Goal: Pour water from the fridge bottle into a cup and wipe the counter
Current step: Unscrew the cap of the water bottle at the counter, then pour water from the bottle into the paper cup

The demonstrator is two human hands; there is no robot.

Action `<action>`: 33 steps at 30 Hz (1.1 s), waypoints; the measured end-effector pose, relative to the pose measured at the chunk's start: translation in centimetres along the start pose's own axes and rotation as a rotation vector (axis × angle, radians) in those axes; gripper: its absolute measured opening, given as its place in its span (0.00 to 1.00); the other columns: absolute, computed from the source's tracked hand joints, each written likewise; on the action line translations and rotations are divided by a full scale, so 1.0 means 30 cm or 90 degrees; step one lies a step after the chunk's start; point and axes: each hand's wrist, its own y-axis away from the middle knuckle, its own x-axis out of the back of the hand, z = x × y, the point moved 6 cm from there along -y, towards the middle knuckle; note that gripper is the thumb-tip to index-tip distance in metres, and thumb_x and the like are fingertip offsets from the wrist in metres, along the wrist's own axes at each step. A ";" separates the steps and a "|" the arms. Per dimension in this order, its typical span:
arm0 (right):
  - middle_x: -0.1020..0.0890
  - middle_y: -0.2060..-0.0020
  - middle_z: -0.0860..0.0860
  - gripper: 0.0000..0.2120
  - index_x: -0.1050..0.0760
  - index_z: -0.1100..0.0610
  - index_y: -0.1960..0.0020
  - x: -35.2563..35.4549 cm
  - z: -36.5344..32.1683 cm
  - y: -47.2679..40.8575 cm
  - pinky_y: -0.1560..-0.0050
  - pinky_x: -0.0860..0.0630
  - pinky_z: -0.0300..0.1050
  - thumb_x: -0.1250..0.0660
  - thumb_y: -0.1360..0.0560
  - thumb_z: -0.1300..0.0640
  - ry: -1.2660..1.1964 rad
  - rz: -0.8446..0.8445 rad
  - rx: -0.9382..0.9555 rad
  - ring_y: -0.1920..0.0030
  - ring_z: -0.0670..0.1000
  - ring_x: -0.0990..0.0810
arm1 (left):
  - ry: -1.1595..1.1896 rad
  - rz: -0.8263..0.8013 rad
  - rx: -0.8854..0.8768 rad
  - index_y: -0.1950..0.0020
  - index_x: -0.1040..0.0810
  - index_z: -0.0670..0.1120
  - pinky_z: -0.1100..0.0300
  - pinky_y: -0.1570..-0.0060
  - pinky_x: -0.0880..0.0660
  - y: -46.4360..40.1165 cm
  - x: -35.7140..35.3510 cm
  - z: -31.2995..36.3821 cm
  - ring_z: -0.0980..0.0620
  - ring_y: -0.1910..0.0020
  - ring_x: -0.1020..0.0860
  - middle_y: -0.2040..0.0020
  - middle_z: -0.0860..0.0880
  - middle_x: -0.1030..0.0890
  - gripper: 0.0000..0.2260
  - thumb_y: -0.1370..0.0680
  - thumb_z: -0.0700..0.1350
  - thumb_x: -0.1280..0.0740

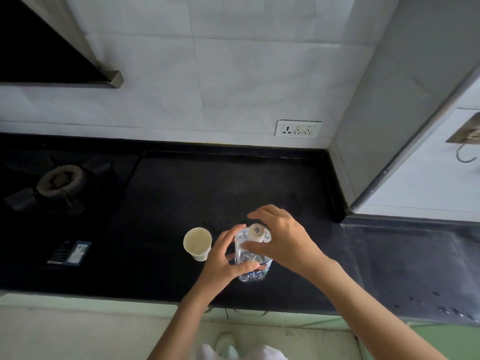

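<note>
A clear plastic water bottle (249, 252) stands upright on the black counter (207, 188), its white cap (257, 232) on top. My left hand (226, 261) wraps around the bottle's left side. My right hand (283, 239) rests against the neck from the right, with the thumb across the bottle's shoulder and the fingers arched behind the cap. Just left of the bottle stands a white paper cup (198, 243), upright; I cannot tell whether there is water in it. No cloth is in sight.
A gas burner (60, 181) sits at the far left. A dark flat packet (69, 252) lies left of the cup. A wall socket (298, 128) is on the tiled backsplash. A grey wall corner (363, 152) juts in at the right. The counter's front edge runs below my wrists.
</note>
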 end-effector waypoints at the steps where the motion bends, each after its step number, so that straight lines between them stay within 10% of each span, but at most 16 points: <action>1: 0.24 0.42 0.45 0.28 0.26 0.51 0.36 0.001 0.002 0.001 0.51 0.28 0.38 0.28 0.32 0.40 0.063 0.031 -0.010 0.42 0.47 0.26 | -0.007 0.000 -0.004 0.33 0.30 0.61 0.61 0.45 0.23 0.000 0.000 0.001 0.61 0.38 0.26 0.36 0.57 0.28 0.33 0.33 0.44 0.22; 7: 0.23 0.54 0.47 0.15 0.22 0.52 0.46 0.020 -0.034 -0.020 0.64 0.34 0.38 0.32 0.26 0.44 0.168 0.054 -0.012 0.57 0.48 0.25 | 0.000 -0.011 -0.004 0.33 0.30 0.61 0.56 0.42 0.22 -0.001 0.001 0.002 0.57 0.37 0.25 0.36 0.56 0.28 0.33 0.33 0.43 0.21; 18: 0.21 0.48 0.43 0.16 0.20 0.51 0.44 0.051 0.014 0.023 0.54 0.25 0.38 0.28 0.30 0.63 0.013 0.046 0.171 0.52 0.46 0.24 | 0.009 -0.005 -0.001 0.36 0.29 0.67 0.58 0.42 0.23 0.000 -0.003 0.005 0.58 0.36 0.26 0.36 0.58 0.28 0.33 0.36 0.47 0.21; 26: 0.17 0.55 0.47 0.12 0.21 0.52 0.54 -0.043 0.362 0.156 0.50 0.19 0.42 0.23 0.33 0.65 -0.337 0.192 -0.116 0.54 0.45 0.16 | 0.022 0.004 0.002 0.35 0.28 0.63 0.55 0.40 0.23 0.003 -0.005 -0.009 0.53 0.35 0.26 0.35 0.58 0.28 0.33 0.36 0.46 0.20; 33: 0.17 0.53 0.39 0.12 0.21 0.42 0.53 -0.287 0.629 0.254 0.48 0.21 0.44 0.23 0.32 0.56 -0.247 0.181 -0.299 0.51 0.45 0.19 | 0.020 0.001 0.010 0.35 0.29 0.64 0.58 0.40 0.24 0.007 -0.007 -0.010 0.57 0.34 0.28 0.34 0.58 0.29 0.33 0.33 0.41 0.21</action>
